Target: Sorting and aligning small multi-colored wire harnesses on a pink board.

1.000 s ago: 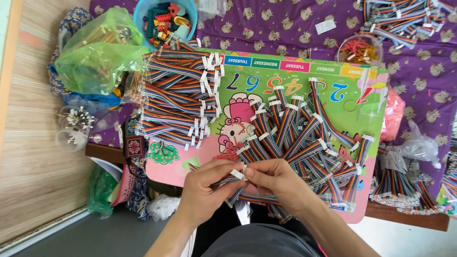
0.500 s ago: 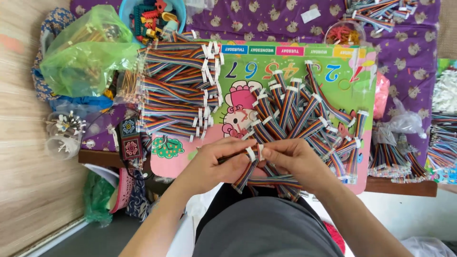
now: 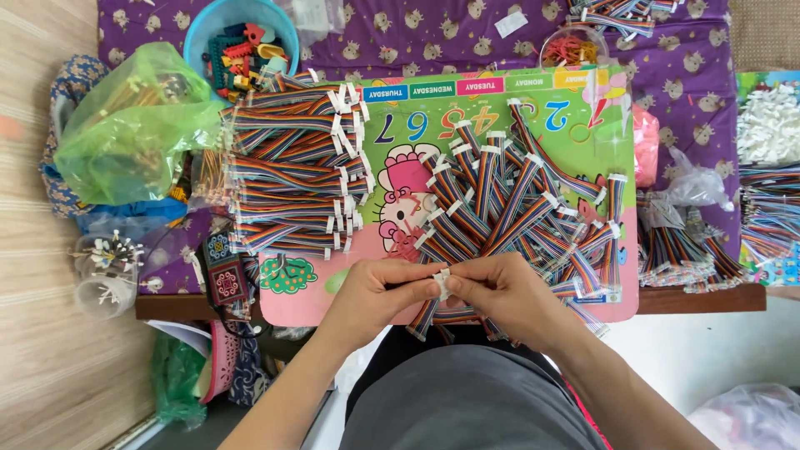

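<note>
A purple cloth [image 3: 467, 33] is spread over the table in the upper half of the frame, and a colourful board [image 3: 333, 292] is laid on it in the centre. A neat stack of rainbow ribbon cables [image 3: 287, 171] is placed at centre left, and a loose heap [image 3: 517, 204] is spread at centre right. A green bag [image 3: 133, 125] is seen at upper left, a blue bowl [image 3: 237, 37] of small parts just above the stack.

At lower centre the left hand [image 3: 375, 296] and the right hand [image 3: 504, 292] are closed, finger to finger, on one cable's white connector [image 3: 442, 283].

The heap reaches the lower edge of the board, so cables may be pushed off by a wrist. The connector is held only by the fingertips; it may slip, or its thin wires may be bent if it is pulled too hard.
</note>
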